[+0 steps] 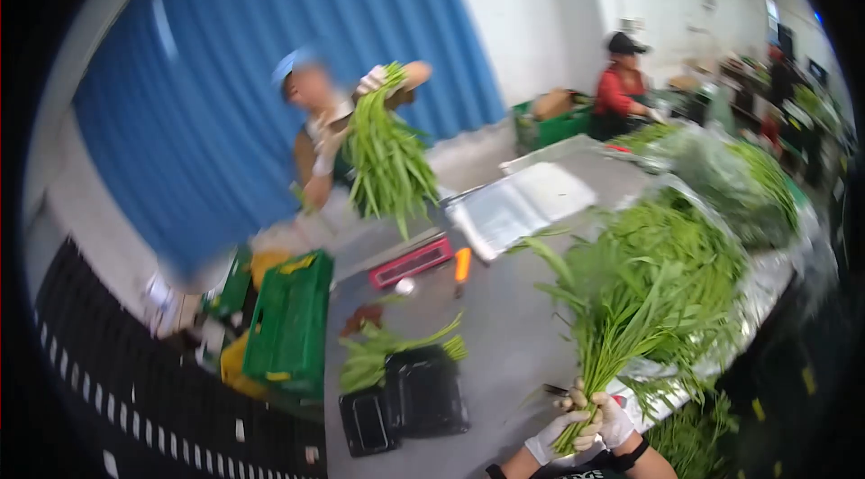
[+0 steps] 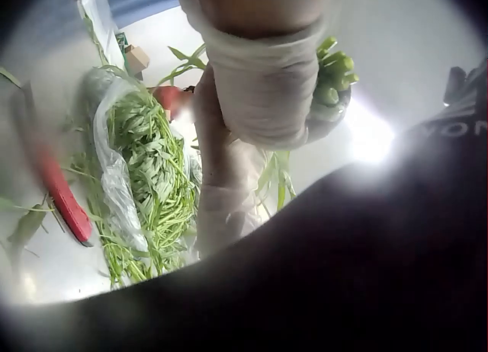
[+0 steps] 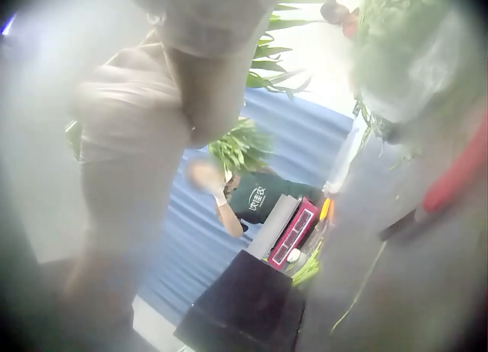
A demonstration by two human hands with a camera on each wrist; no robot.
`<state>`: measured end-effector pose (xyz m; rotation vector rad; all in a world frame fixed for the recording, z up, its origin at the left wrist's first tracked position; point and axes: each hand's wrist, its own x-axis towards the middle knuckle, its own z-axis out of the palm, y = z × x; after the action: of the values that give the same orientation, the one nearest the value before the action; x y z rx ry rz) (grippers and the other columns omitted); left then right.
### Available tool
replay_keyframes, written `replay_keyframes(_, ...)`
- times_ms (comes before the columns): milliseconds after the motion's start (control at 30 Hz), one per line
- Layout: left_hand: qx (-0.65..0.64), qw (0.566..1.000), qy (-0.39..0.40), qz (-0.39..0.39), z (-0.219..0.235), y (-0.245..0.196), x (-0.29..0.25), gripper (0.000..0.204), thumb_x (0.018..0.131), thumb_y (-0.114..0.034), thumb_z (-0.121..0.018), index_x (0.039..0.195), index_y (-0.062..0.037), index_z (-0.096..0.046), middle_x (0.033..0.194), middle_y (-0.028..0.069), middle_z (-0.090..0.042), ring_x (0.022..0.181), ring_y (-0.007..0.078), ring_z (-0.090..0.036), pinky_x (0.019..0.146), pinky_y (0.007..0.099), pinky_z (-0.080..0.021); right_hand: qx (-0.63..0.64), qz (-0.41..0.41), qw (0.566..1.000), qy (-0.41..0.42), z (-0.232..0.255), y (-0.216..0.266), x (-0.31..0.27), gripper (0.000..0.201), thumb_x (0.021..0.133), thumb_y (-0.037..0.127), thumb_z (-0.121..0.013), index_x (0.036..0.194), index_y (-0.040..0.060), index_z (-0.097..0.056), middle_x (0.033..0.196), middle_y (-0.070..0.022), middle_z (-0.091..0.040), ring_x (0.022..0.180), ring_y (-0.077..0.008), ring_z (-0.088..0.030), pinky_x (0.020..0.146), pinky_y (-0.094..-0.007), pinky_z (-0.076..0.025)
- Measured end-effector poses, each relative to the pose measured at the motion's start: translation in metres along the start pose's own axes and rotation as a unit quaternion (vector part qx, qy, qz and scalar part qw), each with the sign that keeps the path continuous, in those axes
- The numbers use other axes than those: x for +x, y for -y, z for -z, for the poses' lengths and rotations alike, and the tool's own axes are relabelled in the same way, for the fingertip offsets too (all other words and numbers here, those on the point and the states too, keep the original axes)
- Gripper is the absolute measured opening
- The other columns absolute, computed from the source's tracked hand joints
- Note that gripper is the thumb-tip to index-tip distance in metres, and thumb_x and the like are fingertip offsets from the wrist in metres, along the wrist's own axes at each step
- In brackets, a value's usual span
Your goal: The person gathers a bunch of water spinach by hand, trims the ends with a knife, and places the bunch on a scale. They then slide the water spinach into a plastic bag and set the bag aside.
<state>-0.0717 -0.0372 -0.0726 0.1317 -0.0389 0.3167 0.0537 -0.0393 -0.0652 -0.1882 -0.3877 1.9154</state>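
Both my hands wear pale gloves and hold one bunch of water spinach [image 1: 605, 335] at the table's near edge. My left hand [image 1: 547, 441] and right hand [image 1: 615, 422] have their fingers curled round the lower stems, close together. The leaves fan out away from me, overlapping a big leafy pile [image 1: 689, 249] in an opened plastic bag. In the left wrist view, cut stem ends [image 2: 333, 79] stick out beside a gloved hand. A red-handled knife [image 2: 65, 200] lies on the table near the hands; its red handle [image 3: 461, 169] shows in the right wrist view too.
Across the metal table [image 1: 505, 326], a person [image 1: 315, 127] lifts another bunch of greens [image 1: 383, 155]. Black trays [image 1: 428, 393], a pink-fronted scale [image 1: 410, 263], an orange-handled tool [image 1: 462, 264] and plastic bags [image 1: 532, 200] lie on it. A green crate [image 1: 288, 326] stands at left.
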Motion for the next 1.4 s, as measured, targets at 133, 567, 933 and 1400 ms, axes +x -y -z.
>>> replay_keyframes(133, -0.035, 0.978, -0.198, -0.056, -0.010, 0.000, -0.036, 0.039, 0.090, -0.031, -0.055, 0.116, -0.0023, -0.051, 0.092, 0.0069, -0.061, 0.077, 0.0194, -0.061, 0.070, 0.0289, -0.051, -0.074, -0.107, 0.978, -0.163, -0.028, 0.006, 0.050, 0.013, 0.081, 0.009, -0.056, 0.091, 0.0085, -0.048, 0.073, -0.0030, -0.053, 0.075, -0.0195, -0.055, 0.066, -0.0308, -0.050)
replay_keyframes(567, -0.020, 0.940, -0.280, -0.192, 0.082, 0.017, -0.165, 0.044, 0.097, -0.030, -0.038, 0.134, -0.0057, -0.038, 0.122, 0.0130, -0.050, 0.100, 0.0242, -0.055, 0.086, 0.0376, -0.049, -0.673, 0.311, 0.662, -0.114, -0.045, -0.067, 0.338, 0.030, 0.078, 0.005, -0.063, 0.106, 0.0018, -0.054, 0.084, -0.0107, -0.065, 0.065, -0.0146, -0.058, 0.063, -0.0278, -0.047)
replay_keyframes(933, 0.055, 0.908, -0.350, -0.225, 0.069, 0.003, -0.172, 0.038, 0.096, -0.029, -0.046, 0.129, -0.0092, -0.045, 0.113, 0.0123, -0.055, 0.098, 0.0248, -0.055, 0.083, 0.0410, -0.050, -0.876, -0.020, 0.268, 0.400, 0.037, -0.206, 0.381, 0.052, 0.070, 0.035, -0.068, 0.109, 0.0055, -0.051, 0.076, -0.0160, -0.062, 0.075, -0.0343, -0.062, 0.071, -0.0431, -0.050)
replay_keyframes(1400, 0.515, 0.647, -0.528, -0.194, 0.082, -0.004, -0.125, 0.039, 0.082, -0.014, -0.068, 0.115, -0.0021, -0.054, 0.109, 0.0092, -0.060, 0.102, 0.0163, -0.057, 0.089, 0.0298, -0.045, -0.938, -0.104, 0.263, 0.199, 0.066, -0.009, 0.186, 0.053, 0.075, 0.041, -0.062, 0.116, 0.0073, -0.057, 0.099, -0.0163, -0.059, 0.094, -0.0305, -0.057, 0.081, -0.0407, -0.046)
